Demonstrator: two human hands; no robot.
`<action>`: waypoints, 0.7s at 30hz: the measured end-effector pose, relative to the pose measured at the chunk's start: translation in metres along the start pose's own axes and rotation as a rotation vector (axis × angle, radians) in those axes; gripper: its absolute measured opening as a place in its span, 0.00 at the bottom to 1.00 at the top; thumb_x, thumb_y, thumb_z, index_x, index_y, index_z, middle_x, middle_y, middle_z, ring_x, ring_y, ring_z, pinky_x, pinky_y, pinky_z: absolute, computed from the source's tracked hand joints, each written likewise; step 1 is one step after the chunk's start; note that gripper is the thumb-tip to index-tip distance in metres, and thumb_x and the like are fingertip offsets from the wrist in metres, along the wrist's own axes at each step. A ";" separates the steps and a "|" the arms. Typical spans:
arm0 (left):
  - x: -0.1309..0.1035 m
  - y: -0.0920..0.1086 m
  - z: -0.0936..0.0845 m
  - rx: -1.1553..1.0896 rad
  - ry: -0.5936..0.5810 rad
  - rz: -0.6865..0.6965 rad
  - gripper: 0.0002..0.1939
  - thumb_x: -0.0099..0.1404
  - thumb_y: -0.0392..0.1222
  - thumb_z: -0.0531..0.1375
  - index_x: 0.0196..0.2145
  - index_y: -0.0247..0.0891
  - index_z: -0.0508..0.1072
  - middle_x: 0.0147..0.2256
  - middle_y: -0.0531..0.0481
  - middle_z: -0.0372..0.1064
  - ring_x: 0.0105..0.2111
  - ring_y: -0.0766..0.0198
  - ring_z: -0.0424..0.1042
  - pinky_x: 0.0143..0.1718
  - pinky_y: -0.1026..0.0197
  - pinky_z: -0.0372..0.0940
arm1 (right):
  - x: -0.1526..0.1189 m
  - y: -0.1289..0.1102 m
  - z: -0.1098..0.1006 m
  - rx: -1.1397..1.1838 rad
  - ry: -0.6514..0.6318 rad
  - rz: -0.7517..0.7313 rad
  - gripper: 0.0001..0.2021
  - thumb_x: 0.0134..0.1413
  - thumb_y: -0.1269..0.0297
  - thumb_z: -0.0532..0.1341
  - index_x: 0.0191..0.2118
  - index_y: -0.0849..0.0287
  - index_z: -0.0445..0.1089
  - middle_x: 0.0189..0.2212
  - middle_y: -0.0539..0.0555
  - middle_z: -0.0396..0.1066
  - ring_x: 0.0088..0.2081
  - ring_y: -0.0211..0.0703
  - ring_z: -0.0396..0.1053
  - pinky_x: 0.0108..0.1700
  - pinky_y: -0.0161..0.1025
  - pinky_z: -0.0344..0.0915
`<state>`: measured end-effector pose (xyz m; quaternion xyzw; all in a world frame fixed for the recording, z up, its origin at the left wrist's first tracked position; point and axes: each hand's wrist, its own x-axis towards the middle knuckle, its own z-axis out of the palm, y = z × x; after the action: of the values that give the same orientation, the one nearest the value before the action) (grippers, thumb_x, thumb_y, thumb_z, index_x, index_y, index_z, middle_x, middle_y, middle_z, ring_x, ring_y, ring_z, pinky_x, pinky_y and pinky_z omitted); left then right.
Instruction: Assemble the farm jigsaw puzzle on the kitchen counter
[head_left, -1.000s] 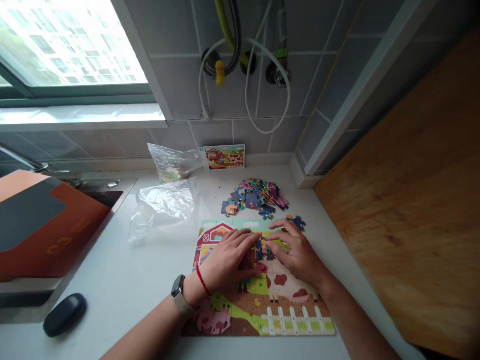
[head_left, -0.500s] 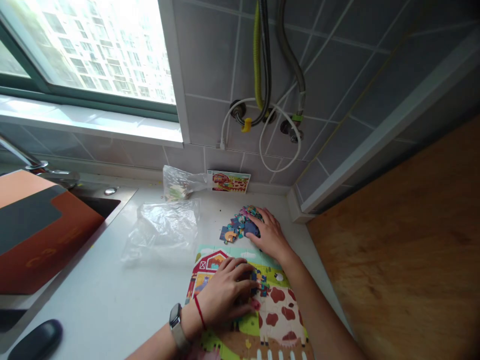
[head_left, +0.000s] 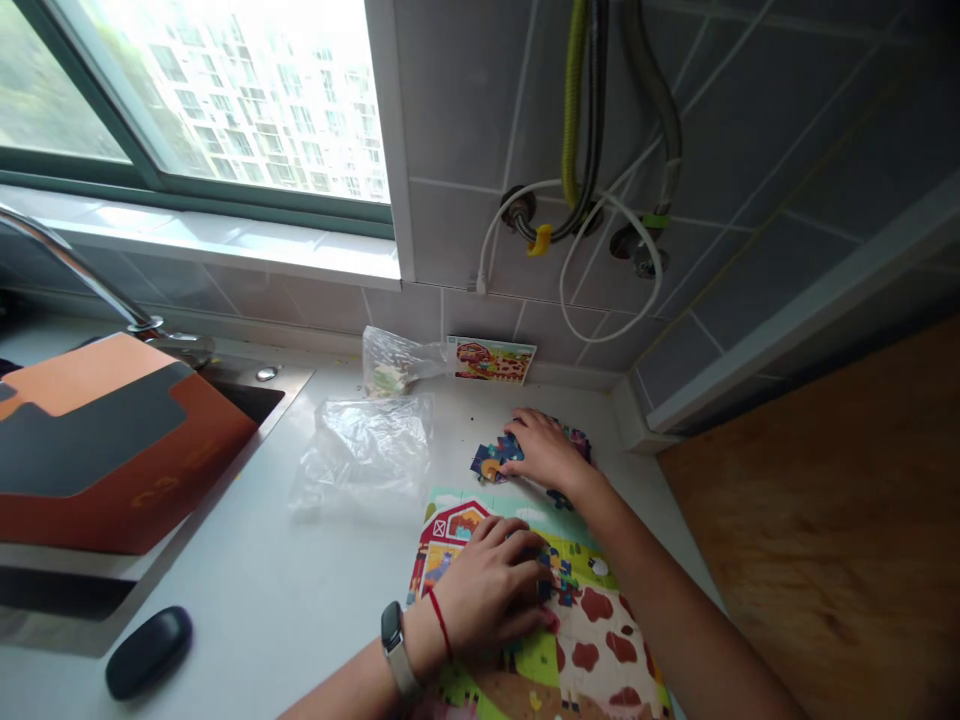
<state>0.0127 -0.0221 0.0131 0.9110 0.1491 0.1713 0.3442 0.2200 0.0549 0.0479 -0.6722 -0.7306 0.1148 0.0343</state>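
A farm-scene jigsaw puzzle [head_left: 592,640], with a red barn and a brown-spotted cow, lies assembled on the white counter. My left hand [head_left: 499,585], wearing a watch and a red string, rests over its middle with fingers apart and curved. Small dark puzzle pieces [head_left: 564,583] sit on the puzzle beside those fingertips; what lies beneath the palm is hidden. Beyond the puzzle's far edge, my right hand [head_left: 546,450] spreads its fingers over a pile of loose puzzle pieces [head_left: 489,460], covering the pile's middle. Some pieces show to its right and under the wrist.
A picture card [head_left: 492,361] leans against the tiled wall beside a small clear bag [head_left: 390,365]. Another crumpled plastic bag [head_left: 364,455] lies left of the pile. An orange-and-grey box [head_left: 112,440] overlaps the sink. A black oval object [head_left: 150,652] is at front left.
My right hand has moved leftward over the loose pieces, and pieces now show on its right. My left hand stays on the puzzle. The whole view has shifted slightly.
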 end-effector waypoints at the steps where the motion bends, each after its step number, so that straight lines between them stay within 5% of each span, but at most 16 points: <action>1: 0.000 0.000 0.000 0.003 0.000 0.002 0.18 0.71 0.58 0.63 0.53 0.48 0.75 0.57 0.48 0.71 0.59 0.48 0.65 0.64 0.45 0.57 | -0.001 0.003 0.000 0.004 0.021 -0.006 0.26 0.47 0.59 0.78 0.53 0.56 0.77 0.63 0.65 0.67 0.66 0.64 0.63 0.65 0.55 0.61; 12: 0.001 0.000 -0.002 0.019 0.000 -0.008 0.15 0.70 0.47 0.67 0.53 0.47 0.76 0.57 0.48 0.72 0.59 0.49 0.66 0.61 0.46 0.61 | -0.031 0.052 0.007 -0.022 0.282 0.188 0.18 0.56 0.60 0.72 0.53 0.53 0.78 0.60 0.63 0.71 0.61 0.61 0.69 0.58 0.54 0.68; 21: 0.000 -0.001 -0.002 -0.008 -0.004 0.001 0.13 0.70 0.42 0.66 0.52 0.45 0.76 0.58 0.48 0.71 0.60 0.50 0.66 0.63 0.46 0.60 | -0.060 0.090 -0.002 0.187 0.689 0.218 0.13 0.63 0.60 0.62 0.47 0.61 0.79 0.49 0.64 0.77 0.52 0.60 0.74 0.58 0.55 0.70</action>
<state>0.0116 -0.0204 0.0132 0.9101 0.1475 0.1700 0.3479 0.3135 0.0021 0.0367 -0.7394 -0.5865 -0.0491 0.3268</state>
